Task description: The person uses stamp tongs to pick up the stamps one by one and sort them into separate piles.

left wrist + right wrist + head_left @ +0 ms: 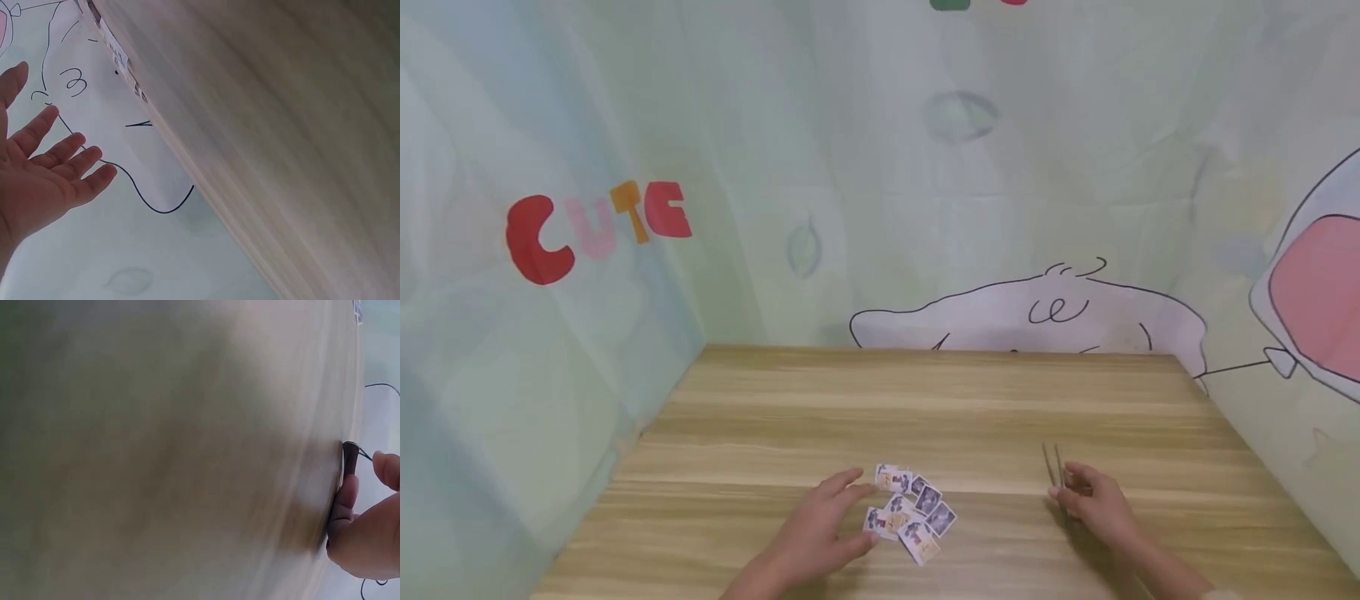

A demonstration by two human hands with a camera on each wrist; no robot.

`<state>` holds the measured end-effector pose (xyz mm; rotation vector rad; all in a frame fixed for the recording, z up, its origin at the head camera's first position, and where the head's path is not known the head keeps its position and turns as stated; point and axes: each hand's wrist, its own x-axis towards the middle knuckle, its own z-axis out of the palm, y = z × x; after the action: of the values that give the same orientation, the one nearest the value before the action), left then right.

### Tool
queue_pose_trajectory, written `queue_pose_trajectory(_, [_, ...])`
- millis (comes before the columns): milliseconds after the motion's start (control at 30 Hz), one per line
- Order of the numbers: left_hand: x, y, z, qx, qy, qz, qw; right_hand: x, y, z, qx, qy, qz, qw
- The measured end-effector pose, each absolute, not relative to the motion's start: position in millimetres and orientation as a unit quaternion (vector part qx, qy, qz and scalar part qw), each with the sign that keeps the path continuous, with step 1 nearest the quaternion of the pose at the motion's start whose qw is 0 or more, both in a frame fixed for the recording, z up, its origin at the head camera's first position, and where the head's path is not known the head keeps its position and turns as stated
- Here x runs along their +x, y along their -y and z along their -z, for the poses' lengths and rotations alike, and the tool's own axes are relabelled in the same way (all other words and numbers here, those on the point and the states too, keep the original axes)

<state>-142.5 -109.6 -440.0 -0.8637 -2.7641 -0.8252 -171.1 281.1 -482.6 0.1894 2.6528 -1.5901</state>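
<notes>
Several small picture cards (919, 542), stamp-like and partly overlapping, lie in a loose cluster on the wooden table (775, 425). Some show coloured drawings; others at the right side are dark purple with white edges. Just left of them is my left hand (820, 529), fingers spread and relaxed, thumb tip right at the lowest left card. The left wrist view shows the same hand (47, 169) with nothing in its palm. Farther right, my right hand (1093, 504) pinches slim tweezers (1049, 467) between thumb and fingers, both prongs pointing away from me.
A pale cloth backdrop (760, 192) with printed letters and cartoon drawings hangs along the table's back and sides. The table's far edge (940, 350) meets it. Bare wood lies between the cards and the tweezers.
</notes>
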Motion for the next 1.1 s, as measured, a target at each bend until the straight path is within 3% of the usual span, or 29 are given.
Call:
queue_pose_trajectory(200, [-145.1,103.4,443.6,-0.306,0.914,0.266,0.036,-177.4,-279.5,483.1,0.084,-0.847,0.524,0.025])
queue_pose_trajectory(1100, [-165.6,80.2,449.1,-0.397,0.910,0.115,0.029,-181.8,-280.2,484.1,0.087,-0.890,0.446,0.021])
